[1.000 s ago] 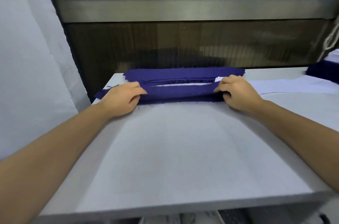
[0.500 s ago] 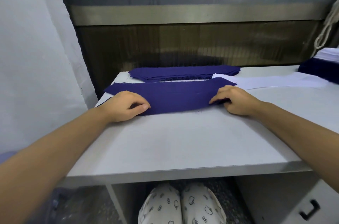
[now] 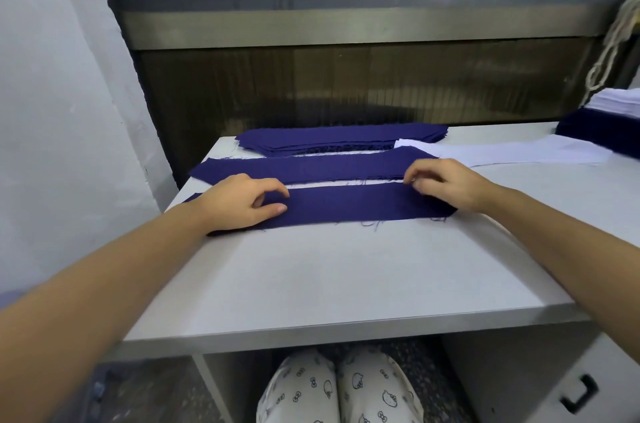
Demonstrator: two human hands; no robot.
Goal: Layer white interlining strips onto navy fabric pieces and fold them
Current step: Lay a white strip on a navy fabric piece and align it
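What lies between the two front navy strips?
A thin white band with loose threads, likely interlining, separates the near navy strip from the far navy strip, head view.

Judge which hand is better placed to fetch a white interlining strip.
Right. The white interlining strips lie to the right, just beyond the right hand; the left hand sits at the left end of the near navy strip and would likely have to cross over.

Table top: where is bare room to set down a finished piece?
The wide bare patch of the table between the near navy strip and the front edge. Also right of that strip, in front of the white interlining strips. The back is crowded: second strip, navy stack.
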